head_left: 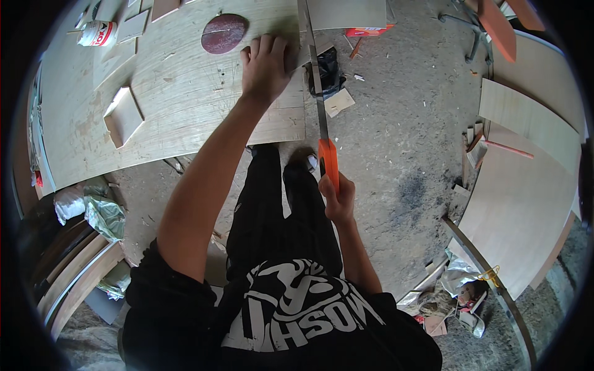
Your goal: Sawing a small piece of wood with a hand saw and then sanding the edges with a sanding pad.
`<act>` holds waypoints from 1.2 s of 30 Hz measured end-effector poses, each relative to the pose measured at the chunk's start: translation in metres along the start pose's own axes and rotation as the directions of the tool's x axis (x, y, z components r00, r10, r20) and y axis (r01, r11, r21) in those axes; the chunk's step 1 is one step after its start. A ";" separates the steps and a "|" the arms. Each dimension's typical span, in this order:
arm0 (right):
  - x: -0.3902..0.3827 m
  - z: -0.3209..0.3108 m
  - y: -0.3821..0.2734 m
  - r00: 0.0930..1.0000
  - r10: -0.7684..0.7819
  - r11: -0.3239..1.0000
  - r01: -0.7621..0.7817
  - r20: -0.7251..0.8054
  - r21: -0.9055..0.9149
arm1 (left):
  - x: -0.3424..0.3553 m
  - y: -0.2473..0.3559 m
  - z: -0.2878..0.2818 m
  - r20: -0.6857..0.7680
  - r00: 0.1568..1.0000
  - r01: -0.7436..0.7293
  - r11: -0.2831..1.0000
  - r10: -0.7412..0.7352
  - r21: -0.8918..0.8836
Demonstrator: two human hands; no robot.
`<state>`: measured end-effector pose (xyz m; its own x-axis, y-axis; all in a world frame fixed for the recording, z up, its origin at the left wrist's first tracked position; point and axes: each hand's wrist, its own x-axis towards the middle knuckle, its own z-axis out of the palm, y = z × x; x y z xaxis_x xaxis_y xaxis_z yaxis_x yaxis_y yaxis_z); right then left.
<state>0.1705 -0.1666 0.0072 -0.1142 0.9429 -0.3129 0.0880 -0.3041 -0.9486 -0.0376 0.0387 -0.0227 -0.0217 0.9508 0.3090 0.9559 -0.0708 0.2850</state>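
My right hand (339, 196) is wrapped round the orange handle of a handsaw (320, 105). Its long, narrow blade points away from me, along the right edge of the pale wooden worktable (198, 117). Near that edge my left hand (267, 69) rests on the tabletop, its fingers bent and close together. Whatever lies under those fingers is hidden; a small pale edge shows between the hand and the blade. Just left of the left hand lies a dark red round disc (224, 34).
A small open wooden box (124, 117) and a white tub (97, 33) stand on the table's left. On the floor lie a black plastic bag (328, 71) and a wood offcut (339, 102). Large boards (526, 198) lie at the right, near a long curved strip (495, 281).
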 end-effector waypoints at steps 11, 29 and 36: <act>0.007 -0.006 -0.010 0.999 -0.015 0.996 0.013 0.030 0.087 | -0.010 -0.017 -0.013 -0.004 0.956 -0.287 0.928 0.295 -0.239; -0.017 -0.006 0.017 0.999 -0.033 0.999 0.033 0.031 -0.009 | -0.023 -0.004 -0.010 0.025 0.978 -0.204 0.977 0.206 -0.063; -0.020 0.015 0.017 0.999 -0.049 0.996 0.048 0.010 0.071 | -0.023 -0.003 -0.011 0.056 0.978 -0.196 0.979 0.199 -0.054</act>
<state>0.1598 -0.1928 -0.0038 -0.1282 0.9553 -0.2663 0.0122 -0.2670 -0.9636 -0.0429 0.0139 -0.0207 0.1853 0.9332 0.3080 0.9245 -0.2718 0.2672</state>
